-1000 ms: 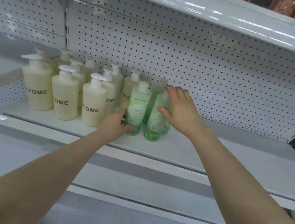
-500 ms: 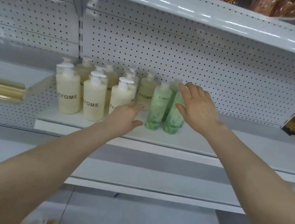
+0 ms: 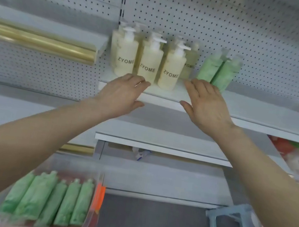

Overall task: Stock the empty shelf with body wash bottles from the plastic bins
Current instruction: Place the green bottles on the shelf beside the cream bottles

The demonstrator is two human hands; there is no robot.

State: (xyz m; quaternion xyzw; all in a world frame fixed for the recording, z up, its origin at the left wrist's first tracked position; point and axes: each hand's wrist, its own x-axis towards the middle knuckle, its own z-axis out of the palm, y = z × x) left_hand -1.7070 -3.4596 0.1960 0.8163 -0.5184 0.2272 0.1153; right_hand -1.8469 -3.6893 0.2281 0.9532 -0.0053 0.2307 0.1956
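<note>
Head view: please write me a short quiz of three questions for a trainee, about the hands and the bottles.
1. True or false: the right hand grips a bottle.
2. On the shelf, on which side of the cream ZYOME bottles do the green bottles stand? A) left B) right C) in front
3. Fill in: the lying bottles in the plastic bin are ___ in colour.
Key: 1 false; 2 B; 3 green.

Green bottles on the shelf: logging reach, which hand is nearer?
Right. The right hand sits just in front of the green bottles; the left hand is farther left, before the ZYOME bottles.
</note>
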